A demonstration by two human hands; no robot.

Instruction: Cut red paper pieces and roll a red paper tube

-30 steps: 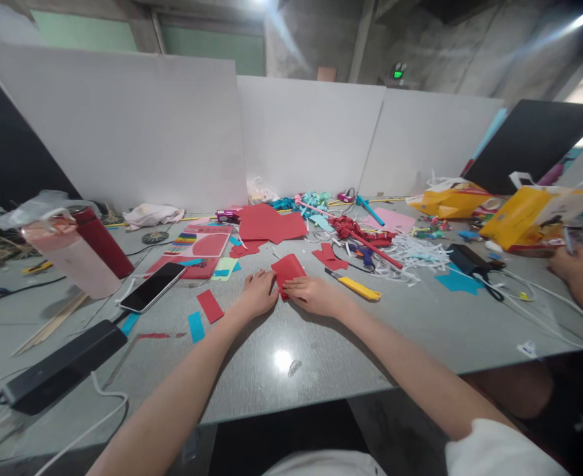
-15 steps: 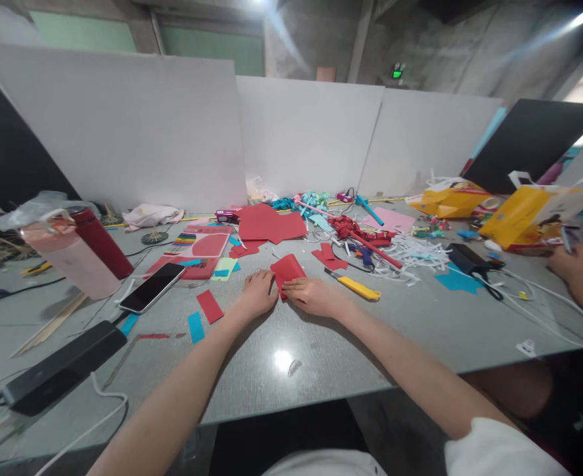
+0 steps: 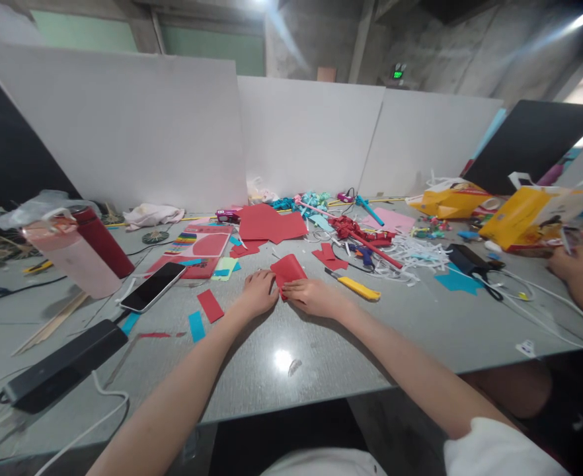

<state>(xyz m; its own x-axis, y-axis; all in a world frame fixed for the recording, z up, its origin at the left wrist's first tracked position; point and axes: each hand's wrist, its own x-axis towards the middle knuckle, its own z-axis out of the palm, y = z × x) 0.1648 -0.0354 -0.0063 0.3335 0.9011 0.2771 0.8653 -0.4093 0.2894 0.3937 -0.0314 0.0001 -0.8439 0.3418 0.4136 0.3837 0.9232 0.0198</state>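
A folded piece of red paper (image 3: pixel 289 266) lies on the grey table in front of me, its upper part curved over. My left hand (image 3: pixel 260 291) presses on its left edge, fingers bent and close together. From the right, my right hand (image 3: pixel 312 295) lies on the lower part of the same paper with its fingers side by side. The hands nearly meet, and the paper's lower end is partly hidden by them. A yellow cutter (image 3: pixel 358 287) rests just right of my right hand. Red strips (image 3: pixel 211 306) and a blue strip (image 3: pixel 197 326) lie to the left.
A phone (image 3: pixel 153 287), a black power bank (image 3: pixel 68 365) and a pink bottle (image 3: pixel 73 254) stand or lie at the left. Behind are red sheets (image 3: pixel 270 223) and white shreds (image 3: pixel 415 254). At the far right, another person's hand (image 3: pixel 576 264) is beside a yellow bag (image 3: pixel 519 215).
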